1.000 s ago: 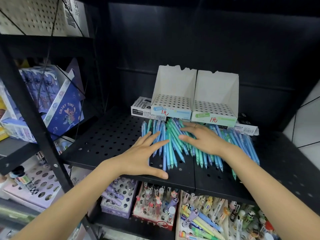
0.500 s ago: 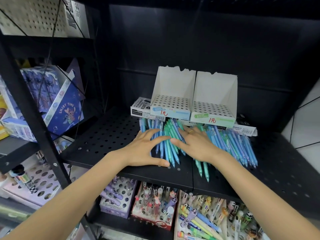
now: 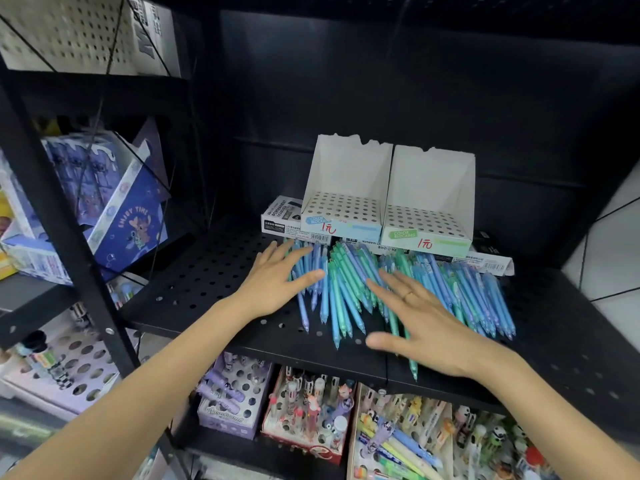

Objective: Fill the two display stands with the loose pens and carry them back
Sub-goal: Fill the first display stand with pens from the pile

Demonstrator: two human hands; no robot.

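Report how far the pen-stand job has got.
Done: nothing yet; both stands, the blue-labelled stand and the green-labelled stand, show only bare holes. In hand: left hand and right hand lie flat on the loose pens, holding none. Left: filling both stands and carrying them back.

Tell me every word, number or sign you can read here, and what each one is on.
"COLOR BLOCKING" and a red handwritten "1元": blue-fronted display stand.
"COLOR BLOCKING" and a red "1元": green-fronted display stand.
"PERMANENT MARKER": white marker box under the stands.
"ENJOY TIME": purple cartoon box on the left shelf.
Barcode digits, the small print on the boxes and the pen barrels: too small to read.
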